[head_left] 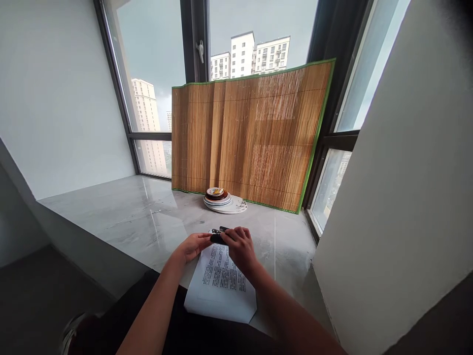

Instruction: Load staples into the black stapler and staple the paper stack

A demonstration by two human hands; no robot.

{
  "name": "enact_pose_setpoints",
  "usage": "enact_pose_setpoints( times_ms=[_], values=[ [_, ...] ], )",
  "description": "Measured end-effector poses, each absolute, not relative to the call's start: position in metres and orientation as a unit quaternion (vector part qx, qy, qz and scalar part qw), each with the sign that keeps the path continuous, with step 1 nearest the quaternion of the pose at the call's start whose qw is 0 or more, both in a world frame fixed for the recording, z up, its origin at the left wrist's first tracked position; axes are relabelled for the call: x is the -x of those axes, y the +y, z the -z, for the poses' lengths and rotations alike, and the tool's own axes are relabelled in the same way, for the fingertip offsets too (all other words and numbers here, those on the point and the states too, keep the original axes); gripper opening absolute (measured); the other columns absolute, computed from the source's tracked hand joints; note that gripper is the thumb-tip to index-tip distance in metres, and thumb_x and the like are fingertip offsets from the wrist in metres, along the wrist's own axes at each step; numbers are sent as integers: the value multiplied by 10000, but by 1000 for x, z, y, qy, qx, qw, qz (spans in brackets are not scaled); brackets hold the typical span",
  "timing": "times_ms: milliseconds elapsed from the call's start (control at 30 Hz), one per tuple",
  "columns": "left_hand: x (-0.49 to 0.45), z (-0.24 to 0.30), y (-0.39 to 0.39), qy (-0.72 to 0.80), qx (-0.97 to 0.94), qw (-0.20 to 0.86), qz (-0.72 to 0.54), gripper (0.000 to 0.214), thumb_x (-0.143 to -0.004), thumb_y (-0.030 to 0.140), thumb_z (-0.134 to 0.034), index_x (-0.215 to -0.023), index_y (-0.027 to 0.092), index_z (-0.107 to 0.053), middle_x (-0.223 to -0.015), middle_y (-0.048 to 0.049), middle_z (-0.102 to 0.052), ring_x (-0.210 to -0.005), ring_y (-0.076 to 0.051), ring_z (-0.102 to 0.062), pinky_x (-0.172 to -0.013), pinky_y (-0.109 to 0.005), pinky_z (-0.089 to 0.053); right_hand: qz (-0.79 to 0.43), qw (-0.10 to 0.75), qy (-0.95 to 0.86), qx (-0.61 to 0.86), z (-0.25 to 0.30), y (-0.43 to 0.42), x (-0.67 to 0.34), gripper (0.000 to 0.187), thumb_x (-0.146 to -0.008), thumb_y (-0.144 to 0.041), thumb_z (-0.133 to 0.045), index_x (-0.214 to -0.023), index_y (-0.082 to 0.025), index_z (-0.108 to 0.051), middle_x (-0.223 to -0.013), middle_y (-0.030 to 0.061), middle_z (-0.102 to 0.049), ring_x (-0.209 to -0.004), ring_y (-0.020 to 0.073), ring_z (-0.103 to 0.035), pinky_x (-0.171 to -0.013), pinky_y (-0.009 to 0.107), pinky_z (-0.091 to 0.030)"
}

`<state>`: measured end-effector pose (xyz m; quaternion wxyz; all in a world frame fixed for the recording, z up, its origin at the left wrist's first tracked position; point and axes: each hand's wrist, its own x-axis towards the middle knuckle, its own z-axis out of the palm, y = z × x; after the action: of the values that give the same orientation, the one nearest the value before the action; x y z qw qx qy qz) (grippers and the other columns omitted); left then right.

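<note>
My right hand (240,246) is wrapped round a black stapler (218,238), whose jaws stand apart at the far edge of a printed sheet of paper (223,283). My left hand (194,246) is closed at the sheet's far left edge, its fingertips meeting the front of the stapler. What lies between those fingertips is partly hidden. Dark lines of text cover the upper part of the paper. Its near end bends down over the ledge edge toward my lap, and I cannot tell whether it is one sheet or more.
Beyond my hands, several stacked plates (226,203) rest on the grey marble-look window ledge (125,217). A bamboo mat (236,138) with green edging leans upright against the window. White walls (399,187) close in on both sides, and the ledge drops off at the front left.
</note>
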<state>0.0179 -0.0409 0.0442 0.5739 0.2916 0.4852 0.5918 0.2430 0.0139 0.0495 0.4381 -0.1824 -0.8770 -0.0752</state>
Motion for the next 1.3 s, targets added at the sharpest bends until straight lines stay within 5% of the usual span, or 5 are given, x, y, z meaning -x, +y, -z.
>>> enact_pose_setpoints(
  times_ms=[200, 467, 767, 967, 1300],
  values=[
    [-13, -50, -39, 500, -230, 512, -660, 86, -869, -9, -728, -906, 67, -749, -998, -145, -778, -877, -156, -762, -896, -226, -607, -114, 486, -769, 400, -48, 22, -244, 211, -866, -148, -701, -1047, -242, -758, -1013, 62, -730, -996, 262, -604, -886, 387, -409],
    [-10, -53, -40, 507, -221, 473, -686, 39, -910, 70, -719, -935, 87, -743, -926, -107, -778, -689, -101, -711, -696, -184, -605, -318, 425, -768, 358, -40, 25, -237, 262, -699, -266, -858, -954, -235, -804, -895, 10, -776, -821, 208, -707, -761, 290, -502],
    [-15, -60, -40, 506, -229, 466, -689, 189, -840, 87, -803, -1002, 118, -711, -961, -76, -764, -545, -21, -543, -496, -126, -462, -313, 341, -824, 326, -38, 28, -238, 257, -664, -251, -899, -890, -231, -778, -846, -10, -764, -819, 202, -695, -772, 291, -481],
    [-22, -60, -42, 479, -318, 497, -650, 417, -725, 221, -917, -1057, 129, -682, -889, -41, -736, -545, -25, -490, -504, -146, -394, -205, 443, -836, 250, -55, 16, -242, 351, -832, -313, -827, -1161, -275, -713, -1194, 52, -722, -1145, 263, -605, -999, 411, -395],
    [-30, -55, -43, 446, -420, 522, -594, 599, -676, 421, -949, -1114, 138, -655, -863, -23, -702, -579, -45, -475, -545, -191, -331, -243, 460, -839, 158, -50, 8, -232, 71, -903, -203, -740, -944, -259, -752, -932, 14, -756, -930, 208, -634, -915, 357, -432]
  ],
)
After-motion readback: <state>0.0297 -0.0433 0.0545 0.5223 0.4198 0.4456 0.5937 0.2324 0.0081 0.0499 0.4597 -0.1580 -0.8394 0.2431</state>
